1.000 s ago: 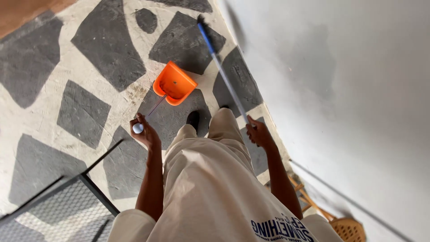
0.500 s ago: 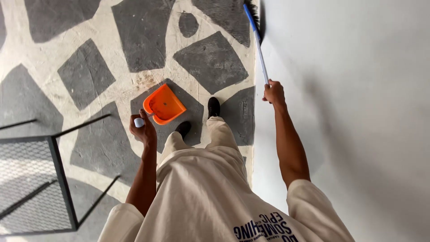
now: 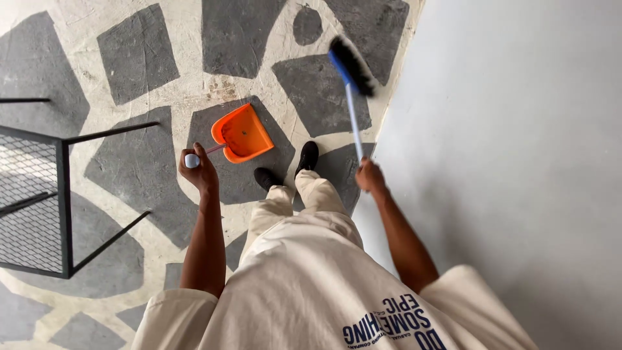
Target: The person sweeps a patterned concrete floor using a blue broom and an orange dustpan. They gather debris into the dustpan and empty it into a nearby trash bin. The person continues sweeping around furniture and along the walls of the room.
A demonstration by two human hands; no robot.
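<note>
Both hands are closed: the left hand (image 3: pixel 199 172) grips the orange dustpan's (image 3: pixel 243 133) handle, the right hand (image 3: pixel 369 175) holds the blue broom (image 3: pixel 350 97), its long axis pointing forward from that hand.

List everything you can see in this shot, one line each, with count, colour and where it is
dustpan: one, orange, long thin handle, held low over the floor ahead of the feet
broom: one, blue head and pale handle with dark bristles, head near the foot of the wall
metal frame: one, black, mesh top, at the left edge
floor: one, dark grey irregular stone slabs set in pale joints
wall: one, plain grey-white, filling the right side
shoes: two, black, on the floor below the dustpan
trousers and shirt: cream, shirt with dark blue print, bottom centre
left hand: one, gripping the end of the dustpan handle
right hand: one, gripping the broom handle
</note>
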